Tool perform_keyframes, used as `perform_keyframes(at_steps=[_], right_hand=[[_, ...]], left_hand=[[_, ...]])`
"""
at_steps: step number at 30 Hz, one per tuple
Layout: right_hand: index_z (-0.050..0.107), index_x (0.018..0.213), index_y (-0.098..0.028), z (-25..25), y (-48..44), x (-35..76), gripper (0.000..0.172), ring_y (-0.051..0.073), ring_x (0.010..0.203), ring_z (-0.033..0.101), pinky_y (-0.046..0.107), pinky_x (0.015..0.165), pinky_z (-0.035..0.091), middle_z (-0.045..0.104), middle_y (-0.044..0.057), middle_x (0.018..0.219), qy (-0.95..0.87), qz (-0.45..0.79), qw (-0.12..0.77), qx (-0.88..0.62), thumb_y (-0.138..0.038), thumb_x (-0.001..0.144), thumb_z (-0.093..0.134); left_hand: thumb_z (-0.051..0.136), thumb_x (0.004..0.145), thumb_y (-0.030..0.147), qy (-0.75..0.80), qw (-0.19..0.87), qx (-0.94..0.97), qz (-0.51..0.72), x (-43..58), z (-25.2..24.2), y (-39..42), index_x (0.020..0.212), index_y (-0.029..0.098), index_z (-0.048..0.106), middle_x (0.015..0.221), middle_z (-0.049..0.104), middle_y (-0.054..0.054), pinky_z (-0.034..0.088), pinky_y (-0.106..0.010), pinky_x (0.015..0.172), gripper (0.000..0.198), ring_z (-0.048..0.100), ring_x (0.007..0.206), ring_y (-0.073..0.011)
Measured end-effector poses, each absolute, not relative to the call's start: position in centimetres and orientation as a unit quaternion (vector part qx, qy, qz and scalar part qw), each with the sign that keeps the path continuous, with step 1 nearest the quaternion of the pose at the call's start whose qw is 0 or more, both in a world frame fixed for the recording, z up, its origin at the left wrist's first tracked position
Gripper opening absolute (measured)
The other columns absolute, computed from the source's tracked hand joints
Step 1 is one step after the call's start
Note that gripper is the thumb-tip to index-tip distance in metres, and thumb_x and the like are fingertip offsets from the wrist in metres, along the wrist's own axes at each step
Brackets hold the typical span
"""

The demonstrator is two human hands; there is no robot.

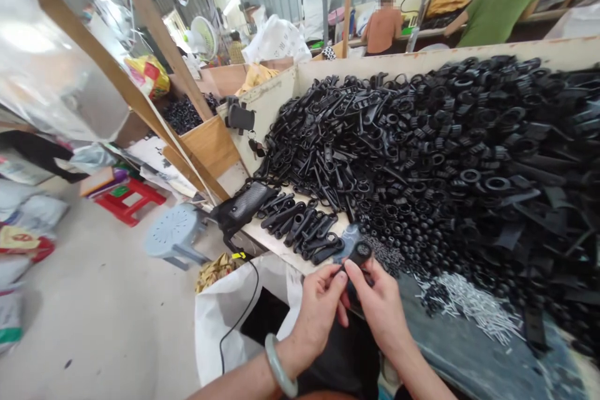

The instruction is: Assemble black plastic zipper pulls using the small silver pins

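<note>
Both hands meet over the table's front edge around a black plastic part with a round, ringed end (362,252). My right hand (377,294) grips this part with thumb and fingers. My left hand (323,300), with a pale green bangle (280,365) on its wrist, is closed at the part's near side; its fingertips hide what they pinch. Just left of the hands, a row of black handle-like parts (300,225) lies along the edge. To the right are a heap of silvery pins (469,303) and small black round pieces (398,234).
A large pile of black plastic parts (422,131) fills the walled table. Below the edge hangs an open white sack (210,331). A black mesh pouch (246,205), a blue-grey stool (173,231) and a red stool (131,200) are at left. Two people sit working at the back.
</note>
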State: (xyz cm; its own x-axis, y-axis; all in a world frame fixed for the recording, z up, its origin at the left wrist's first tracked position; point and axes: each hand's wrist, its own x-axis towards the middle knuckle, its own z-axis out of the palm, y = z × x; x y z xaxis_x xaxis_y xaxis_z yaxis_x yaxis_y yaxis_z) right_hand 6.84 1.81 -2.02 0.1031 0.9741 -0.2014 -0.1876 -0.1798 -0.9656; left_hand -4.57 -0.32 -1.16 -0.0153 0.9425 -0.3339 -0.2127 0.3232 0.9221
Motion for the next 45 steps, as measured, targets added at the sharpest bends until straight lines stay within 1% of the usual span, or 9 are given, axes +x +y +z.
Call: perform_keyframes(at_steps=[5,9,19,22,26,31,36,40,45], right_hand=[[0.076,0.091,-0.014,-1.3,3.6,6.2,0.06,0.008,0.049,0.036,0.022,0.044,0.029,0.046,-0.006,0.056,-0.325,0.646,0.495,-0.481,-0.069,0.069,0.082],[0.076,0.095,-0.014,-0.9,3.7,7.3,0.057,0.005,0.048,0.022,0.019,0.043,0.018,0.033,-0.011,0.054,-0.279,0.701,0.488,-0.439,-0.064,0.07,0.086],[0.078,0.103,-0.017,-1.0,3.0,8.0,0.058,0.004,0.051,0.019,0.016,0.042,0.018,0.031,-0.011,0.058,-0.18,0.739,0.496,-0.418,-0.056,0.063,0.094],[0.077,0.103,-0.016,-1.3,2.7,7.8,0.06,0.005,0.051,0.02,0.017,0.042,0.018,0.031,-0.011,0.059,-0.201,0.726,0.493,-0.435,-0.059,0.063,0.093],[0.071,0.083,-0.016,-1.6,2.9,6.9,0.057,0.005,0.048,0.02,0.019,0.041,0.019,0.031,-0.011,0.056,-0.257,0.677,0.5,-0.474,-0.068,0.064,0.088],[0.071,0.077,-0.017,-0.9,4.6,6.2,0.055,0.006,0.048,0.029,0.021,0.042,0.022,0.047,-0.007,0.056,-0.314,0.642,0.499,-0.49,-0.068,0.066,0.086],[0.079,0.1,-0.018,-0.3,6.9,7.7,0.054,0.012,0.054,0.05,0.026,0.048,0.036,0.073,0.005,0.082,-0.5,0.511,0.455,-0.53,-0.068,0.088,0.063],[0.079,0.098,-0.017,-1.0,8.4,10.0,0.05,0.021,0.072,0.066,0.031,0.065,0.05,0.076,0.007,0.08,-0.56,0.42,0.426,-0.574,-0.061,0.092,0.056],[0.078,0.103,-0.021,-1.0,10.6,11.7,0.029,0.024,0.081,0.069,0.034,0.074,0.05,0.078,0.007,0.095,-0.622,0.292,0.334,-0.645,-0.039,0.092,0.057]], left_hand=[[0.078,0.079,0.051,0.555,0.58,0.365,0.472,-5.5,0.0,1.3,0.105,0.013,0.071,0.063,0.065,0.002,0.045,-0.019,0.043,0.047,0.055,0.042,-0.0086],[0.076,0.083,0.035,0.554,0.562,0.448,0.421,-6.1,1.2,1.4,0.114,0.017,0.072,0.075,0.074,-0.002,0.056,-0.024,0.057,0.037,0.066,0.056,-0.013],[0.06,0.096,0.031,0.541,0.495,0.558,0.389,-6.1,0.3,0.4,0.124,0.021,0.07,0.084,0.078,-0.003,0.061,-0.029,0.074,0.031,0.074,0.073,-0.0186],[0.057,0.097,0.031,0.558,0.45,0.585,0.38,-6.2,0.4,0.5,0.117,0.021,0.071,0.081,0.076,-0.003,0.059,-0.027,0.07,0.026,0.073,0.07,-0.0172],[0.055,0.097,0.032,0.593,0.407,0.59,0.365,-6.2,0.4,0.5,0.108,0.02,0.071,0.07,0.068,0.0,0.052,-0.024,0.058,0.023,0.065,0.056,-0.0136],[0.056,0.097,0.04,0.587,0.451,0.51,0.438,-7.1,0.5,1.9,0.103,0.02,0.067,0.067,0.062,0.003,0.048,-0.022,0.051,0.023,0.058,0.05,-0.012],[0.061,0.094,0.039,0.654,0.263,0.514,0.488,-10.3,1.2,5.4,0.102,0.021,0.066,0.059,0.056,0.006,0.04,-0.023,0.055,0.02,0.052,0.053,-0.0125],[0.062,0.093,0.034,0.691,0.116,0.597,0.392,-11.8,0.2,7.2,0.102,0.023,0.071,0.059,0.056,0.005,0.037,-0.025,0.059,0.018,0.054,0.055,-0.0144],[0.059,0.097,0.036,0.692,0.045,0.662,0.285,-11.7,-1.8,7.4,0.113,0.024,0.077,0.066,0.068,-0.002,0.04,-0.029,0.065,0.026,0.065,0.065,-0.0208]])
